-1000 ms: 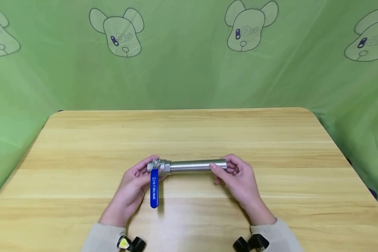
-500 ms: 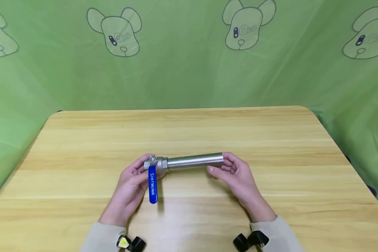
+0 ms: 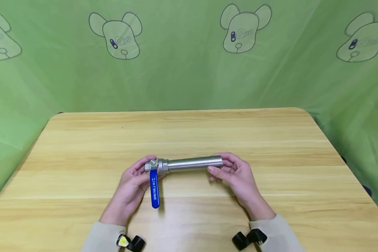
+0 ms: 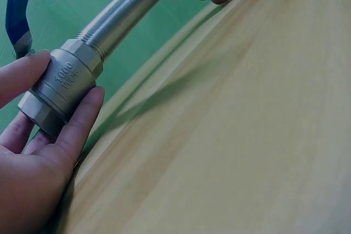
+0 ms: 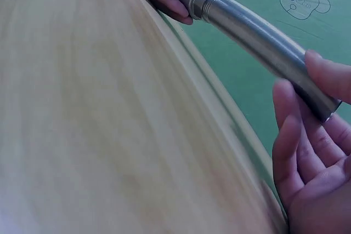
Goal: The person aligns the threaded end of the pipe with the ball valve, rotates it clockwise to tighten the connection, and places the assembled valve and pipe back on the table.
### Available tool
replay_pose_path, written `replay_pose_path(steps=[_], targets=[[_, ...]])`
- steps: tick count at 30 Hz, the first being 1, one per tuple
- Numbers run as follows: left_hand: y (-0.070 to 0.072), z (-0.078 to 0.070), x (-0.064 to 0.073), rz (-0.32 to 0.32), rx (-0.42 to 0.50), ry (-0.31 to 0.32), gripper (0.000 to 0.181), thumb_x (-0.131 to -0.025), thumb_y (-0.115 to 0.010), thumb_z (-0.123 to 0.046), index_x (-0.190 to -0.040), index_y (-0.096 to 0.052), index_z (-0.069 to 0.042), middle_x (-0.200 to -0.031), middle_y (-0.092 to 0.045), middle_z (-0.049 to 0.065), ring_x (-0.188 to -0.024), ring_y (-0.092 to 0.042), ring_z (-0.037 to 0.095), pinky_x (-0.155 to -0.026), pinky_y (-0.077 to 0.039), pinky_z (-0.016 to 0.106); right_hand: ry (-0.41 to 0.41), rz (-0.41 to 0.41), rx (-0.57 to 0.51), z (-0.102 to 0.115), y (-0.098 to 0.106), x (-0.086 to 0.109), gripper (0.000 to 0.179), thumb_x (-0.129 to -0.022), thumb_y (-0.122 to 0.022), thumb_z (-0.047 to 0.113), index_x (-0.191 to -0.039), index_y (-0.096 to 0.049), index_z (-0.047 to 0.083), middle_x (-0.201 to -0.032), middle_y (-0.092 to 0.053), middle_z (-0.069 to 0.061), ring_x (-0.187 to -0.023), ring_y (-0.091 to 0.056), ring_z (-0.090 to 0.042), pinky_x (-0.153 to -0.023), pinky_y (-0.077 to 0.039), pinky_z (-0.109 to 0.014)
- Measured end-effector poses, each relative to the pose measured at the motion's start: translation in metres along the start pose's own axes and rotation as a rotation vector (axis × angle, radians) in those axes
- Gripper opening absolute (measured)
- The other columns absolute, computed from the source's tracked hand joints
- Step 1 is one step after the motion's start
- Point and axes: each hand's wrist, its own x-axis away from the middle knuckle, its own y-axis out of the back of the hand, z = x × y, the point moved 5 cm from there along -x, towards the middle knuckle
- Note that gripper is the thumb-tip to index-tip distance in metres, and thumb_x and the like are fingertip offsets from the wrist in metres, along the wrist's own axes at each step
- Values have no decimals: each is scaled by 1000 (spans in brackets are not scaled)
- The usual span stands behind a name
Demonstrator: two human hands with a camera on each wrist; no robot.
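A steel ball valve (image 3: 161,166) with a blue lever handle (image 3: 154,189) is held up over the table, its lever pointing toward the person. My left hand (image 3: 129,187) grips the valve body, thumb on one side and fingers under it, as the left wrist view shows. Threaded into the valve's right end is a straight steel pipe (image 3: 195,163), tilted slightly up to the right. At the pipe's free end, my right hand (image 3: 240,178) holds it between the thumb (image 5: 323,72) and curled fingers. Some threads show at the joint (image 4: 90,45) in the left wrist view.
Below both hands lies a light wood-grain table (image 3: 189,133) with rounded far corners. A green cloth (image 3: 182,80) printed with bear heads hangs behind and at the sides. Black wrist devices (image 3: 137,243) sit at both grey sleeves (image 3: 104,238).
The pipe's free end has risen, then dipped a little, and the valve has shifted slightly left. My right thumb has slid from the pipe's front to its lower edge.
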Motion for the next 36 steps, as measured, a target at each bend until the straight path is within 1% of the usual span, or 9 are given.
replay_pose_path(steps=[4,9,14,19,22,25,28,31,36], targets=[[2,0,0,-5,-3,6,52,-94,-64,13,-143,-59,-2,-133,-71,5,-128,-69,19,-112,-61,36,-11,16,-45,-4,-1,-2,36,-94,-81,5,-123,-63,-2,-91,-80,-2,-65,-77,-14,-58,-64,-25],[2,-1,2,-4,-19,7,53,-94,-65,12,-145,-57,-1,-132,-72,4,-125,-70,19,-110,-62,38,-8,0,-49,-4,-3,-2,22,-97,-80,9,-112,-64,3,-85,-80,-8,-63,-76,-14,-56,-64,-26],[3,0,2,-5,-27,10,55,-95,-65,12,-149,-54,2,-135,-71,7,-125,-71,20,-109,-63,40,-31,-47,-15,-3,-6,0,20,-100,-78,16,-106,-63,4,-77,-77,-5,-61,-75,-16,-55,-64,-27],[4,0,3,-14,3,4,48,-95,-63,14,-141,-65,-3,-132,-74,7,-124,-72,20,-109,-63,40,-25,-69,-6,-1,-8,1,21,-101,-77,18,-104,-63,4,-75,-77,-3,-60,-75,-18,-55,-63,-27],[6,-1,4,-18,34,-4,45,-95,-60,15,-129,-74,-13,-128,-77,3,-121,-74,18,-108,-64,39,-1,-42,-23,1,-8,1,23,-97,-79,10,-111,-63,2,-85,-79,-2,-68,-77,-17,-62,-65,-26],[6,-2,5,-27,63,-11,44,-96,-58,15,-122,-76,-16,-125,-78,2,-117,-75,18,-107,-64,39,53,-7,-4,2,-8,1,44,-89,-83,0,-129,-63,1,-106,-79,1,-90,-78,-13,-79,-68,-23],[6,-3,5,-34,89,-8,43,-97,-58,14,-130,-71,-11,-128,-76,2,-117,-75,18,-107,-64,39,149,27,23,4,-6,0,69,-83,-84,-8,-145,-58,3,-129,-73,-3,-112,-73,-11,-98,-65,-24],[5,-3,4,-28,99,1,47,-99,-58,12,-143,-61,-4,-132,-74,4,-119,-75,19,-109,-63,40,227,56,12,6,-5,0,77,-80,-83,-15,-149,-54,0,-142,-68,-13,-123,-70,-12,-105,-64,-28],[3,-4,4,-14,92,0,46,-98,-56,14,-136,-66,-8,-127,-76,5,-115,-76,18,-107,-64,40,222,33,-3,7,-1,0,66,-79,-82,-17,-140,-60,-6,-131,-73,-10,-115,-73,-13,-102,-64,-27]])
